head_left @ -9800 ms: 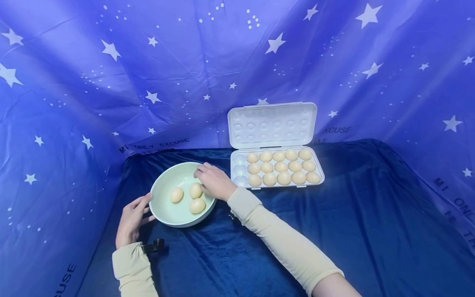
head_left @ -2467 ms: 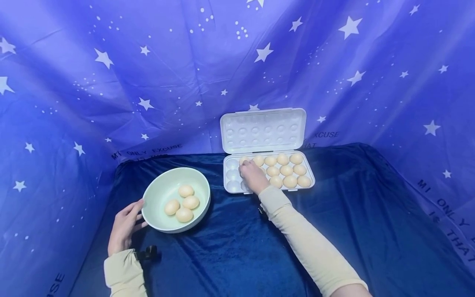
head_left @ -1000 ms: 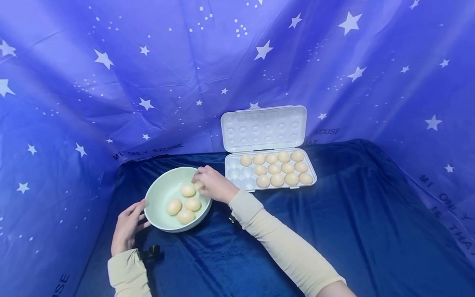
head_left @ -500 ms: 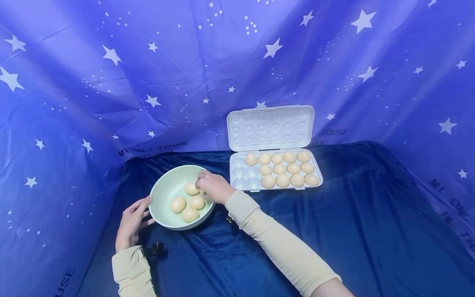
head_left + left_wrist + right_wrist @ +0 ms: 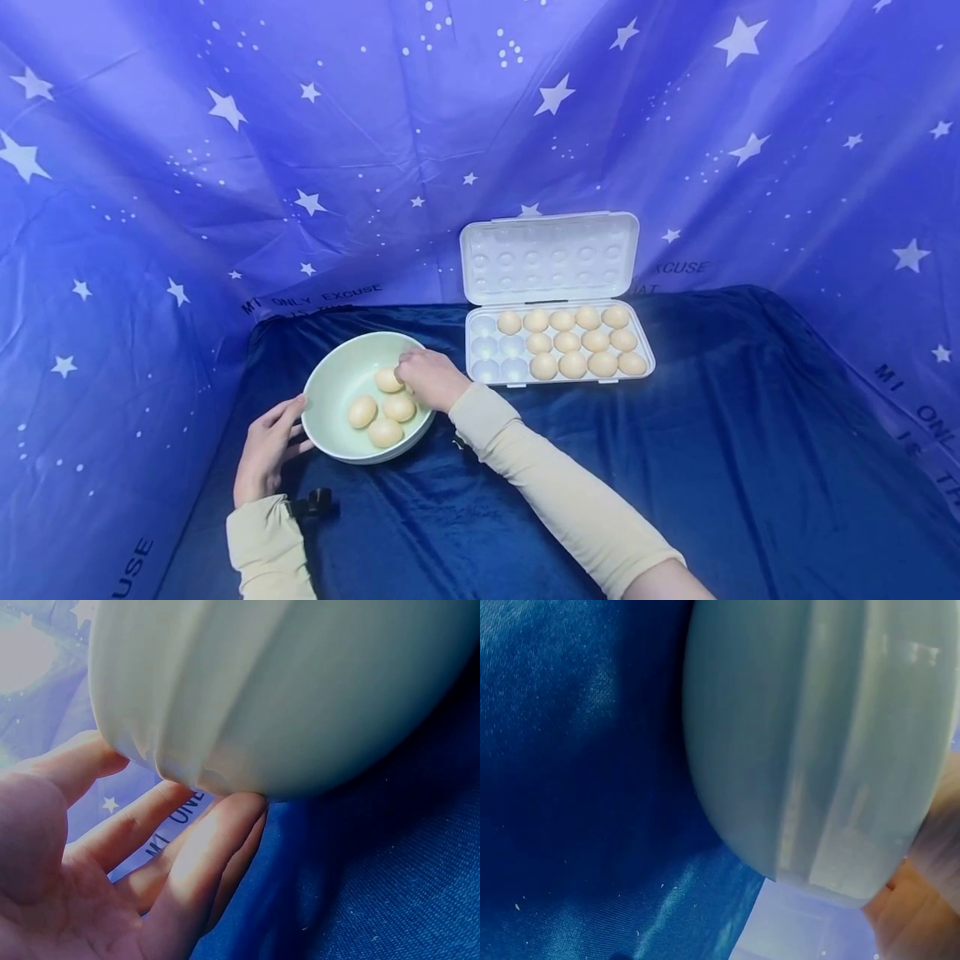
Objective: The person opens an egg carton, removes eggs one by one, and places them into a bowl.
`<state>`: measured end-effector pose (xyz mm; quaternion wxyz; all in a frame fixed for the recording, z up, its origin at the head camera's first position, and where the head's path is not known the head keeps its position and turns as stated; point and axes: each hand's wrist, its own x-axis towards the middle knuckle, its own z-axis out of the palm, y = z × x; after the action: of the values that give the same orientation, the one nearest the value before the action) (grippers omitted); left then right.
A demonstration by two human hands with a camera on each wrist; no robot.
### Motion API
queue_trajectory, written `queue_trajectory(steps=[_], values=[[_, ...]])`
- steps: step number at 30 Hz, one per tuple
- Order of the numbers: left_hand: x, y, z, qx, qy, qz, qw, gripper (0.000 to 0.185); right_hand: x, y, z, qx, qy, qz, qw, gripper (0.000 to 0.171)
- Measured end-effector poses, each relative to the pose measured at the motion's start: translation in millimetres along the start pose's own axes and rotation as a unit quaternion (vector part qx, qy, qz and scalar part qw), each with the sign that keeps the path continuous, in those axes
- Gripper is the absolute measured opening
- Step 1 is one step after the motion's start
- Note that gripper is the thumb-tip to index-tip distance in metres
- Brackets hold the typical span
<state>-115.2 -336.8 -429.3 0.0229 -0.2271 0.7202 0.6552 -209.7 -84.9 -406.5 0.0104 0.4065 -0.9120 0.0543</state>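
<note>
The bowl (image 5: 333,392) is pale green with a smooth, matt finish, likely plastic; the left wrist view shows its outer wall (image 5: 285,690) even and faintly ridged near the rim. The eggs (image 5: 386,408) in it have matt tan shells. The carton (image 5: 555,258) is white, slightly translucent moulded plastic with a soft sheen. The surface (image 5: 675,467) is covered in dark blue cloth, velvety with a shiny nap and creases. The backdrop (image 5: 300,125) is thin, smooth blue fabric printed with white stars. The sleeves (image 5: 555,492) are beige, matt knit.
</note>
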Motion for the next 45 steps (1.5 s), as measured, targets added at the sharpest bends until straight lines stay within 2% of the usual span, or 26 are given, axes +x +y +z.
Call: queue_trajectory(steps=[11,16,20,27,32,39,45], values=[[-1.5,1.4,1.8,0.010,0.005,-0.002,0.9999,0.062,-7,2,-8,0.027,0.011,-0.010,1.000,0.013],[-2.2,1.9,0.7,0.017,0.006,-0.002,0.9998,0.067,-12,6,-16,0.060,0.024,-0.014,0.998,0.022],[-3.1,1.6,-0.3,0.017,0.001,-0.003,0.9999,0.070,-15,16,-25,0.078,0.047,-0.022,0.996,0.027],[-3.1,0.5,-0.7,0.013,0.002,-0.002,0.9999,0.071,-25,37,-35,0.078,0.097,-0.025,0.992,0.025],[-3.7,0.4,0.0,0.013,0.002,-0.002,0.9999,0.067,-32,54,-35,0.047,0.104,-0.012,0.993,0.028],[-5.7,0.6,-0.4,0.013,-0.001,0.000,0.9999,0.062,-38,83,-23,0.017,0.124,0.006,0.992,0.030],[-3.9,1.5,0.2,0.015,-0.004,0.001,0.9999,0.067,-44,109,-17,0.027,0.117,0.062,0.991,0.034]])
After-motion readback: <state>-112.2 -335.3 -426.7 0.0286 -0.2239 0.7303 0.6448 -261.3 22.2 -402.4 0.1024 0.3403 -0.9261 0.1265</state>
